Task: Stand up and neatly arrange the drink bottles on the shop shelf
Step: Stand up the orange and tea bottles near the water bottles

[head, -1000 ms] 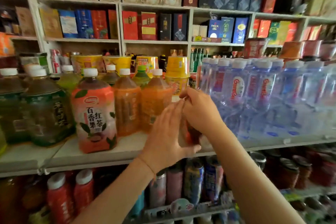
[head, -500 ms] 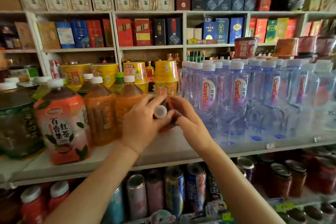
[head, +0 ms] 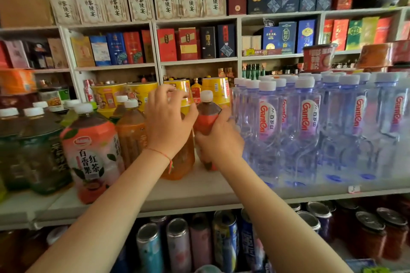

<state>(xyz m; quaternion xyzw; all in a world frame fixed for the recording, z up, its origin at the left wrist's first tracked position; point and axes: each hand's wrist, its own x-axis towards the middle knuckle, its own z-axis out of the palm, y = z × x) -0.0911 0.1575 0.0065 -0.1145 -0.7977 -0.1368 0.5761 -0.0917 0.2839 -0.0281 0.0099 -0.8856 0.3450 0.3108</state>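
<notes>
So the right hand (head: 218, 139) has its fingers wrapped around the middle of the red-label tea bottle (head: 207, 117), which stands about upright on the shelf (head: 199, 188), maybe tipped a hair. That bottle is my landmark for everything else. The left hand (head: 169, 122) is just left of it, fingers loosely spread and curled, draped over the shoulder of the amber tea bottle (head: 179, 162); I can't tell if it's really gripping or just steadying. Right of the red-label bottle, practically touching the knuckles, is the packed block of clear water bottles (head: 288, 131). Further left of it sit more amber ones and the big passion-fruit tea bottle (head: 92, 157), near the shelf's front edge. Behind it are yellow cup containers (head: 216, 91). The risks, I'd guess: the gap is tight, so pushing the red-label bottle back could make the knuckles shove a water bottle and domino that row, or the left hand's elbow-side sweep could nudge the big front bottle off the edge.
</notes>
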